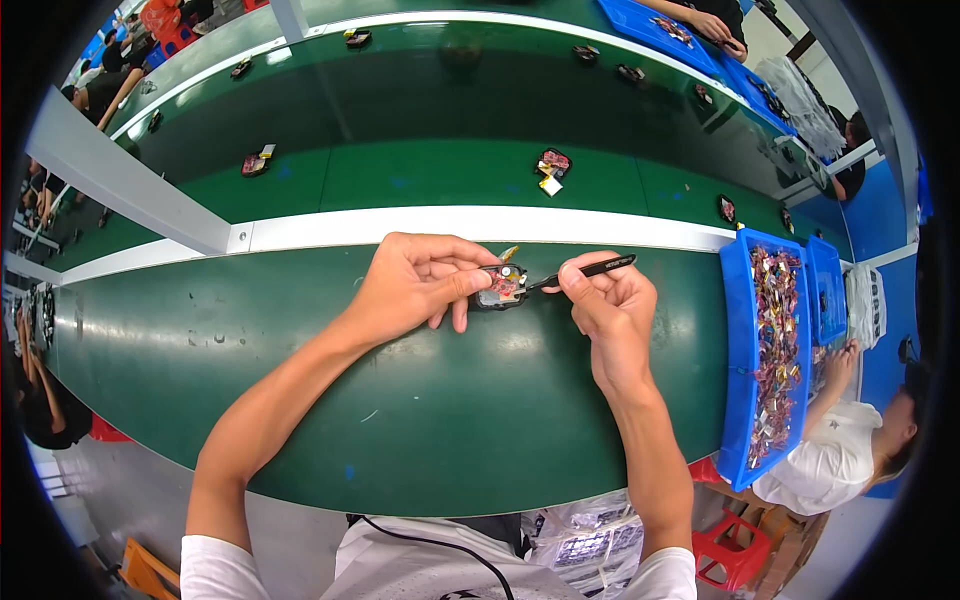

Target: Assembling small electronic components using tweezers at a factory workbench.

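In the middle of the green table, my left hand (408, 287) grips a small black device housing (500, 289) between thumb and fingers. A red circuit board shows inside the housing, with a round silvery part near its top. Just behind it a small yellowish piece (510, 253) sticks up; whether it is attached I cannot tell. My right hand (614, 305) is closed round black tweezers (595, 269), held slanting. Their tips reach the right side of the open housing, touching or very near the board.
To the right stands a long blue bin (737, 350) full of small wired parts. Beyond a white rail (480, 222), a green conveyor belt (440, 180) carries several open housings, one (553, 165) straight ahead. A grey post (135, 180) rises at left. Co-workers sit at the right and far sides.
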The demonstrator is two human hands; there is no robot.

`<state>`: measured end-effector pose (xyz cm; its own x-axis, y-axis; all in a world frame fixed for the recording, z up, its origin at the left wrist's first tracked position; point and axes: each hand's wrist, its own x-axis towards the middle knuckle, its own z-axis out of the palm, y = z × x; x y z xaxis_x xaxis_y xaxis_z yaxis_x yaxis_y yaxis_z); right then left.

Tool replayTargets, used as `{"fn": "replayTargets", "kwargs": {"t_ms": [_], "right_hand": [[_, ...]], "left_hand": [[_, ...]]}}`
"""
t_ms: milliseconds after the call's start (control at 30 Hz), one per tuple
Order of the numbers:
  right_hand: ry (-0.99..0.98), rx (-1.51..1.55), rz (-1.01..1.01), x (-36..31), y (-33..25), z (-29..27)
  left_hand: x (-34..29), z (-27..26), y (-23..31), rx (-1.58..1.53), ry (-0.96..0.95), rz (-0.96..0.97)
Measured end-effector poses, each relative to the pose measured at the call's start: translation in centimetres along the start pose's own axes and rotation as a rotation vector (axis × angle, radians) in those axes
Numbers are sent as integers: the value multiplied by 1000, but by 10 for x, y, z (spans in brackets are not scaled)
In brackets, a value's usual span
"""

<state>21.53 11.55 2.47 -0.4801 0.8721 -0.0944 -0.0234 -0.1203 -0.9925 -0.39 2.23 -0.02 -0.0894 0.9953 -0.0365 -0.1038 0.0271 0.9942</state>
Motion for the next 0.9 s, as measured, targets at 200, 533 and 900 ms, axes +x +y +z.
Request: {"fn": "replayTargets", "kwargs": {"t_ms": [200,533,900], "right_hand": [[18,12,0,1,3,-3],[-24,-15,-61,-4,0,3],[76,-176,-448,-18,19,18]], "left_hand": [[-1,0,-1,-26,6,-19],[1,3,0,-9,29,-6],[3,-2,-5,-78,8,31]]}}
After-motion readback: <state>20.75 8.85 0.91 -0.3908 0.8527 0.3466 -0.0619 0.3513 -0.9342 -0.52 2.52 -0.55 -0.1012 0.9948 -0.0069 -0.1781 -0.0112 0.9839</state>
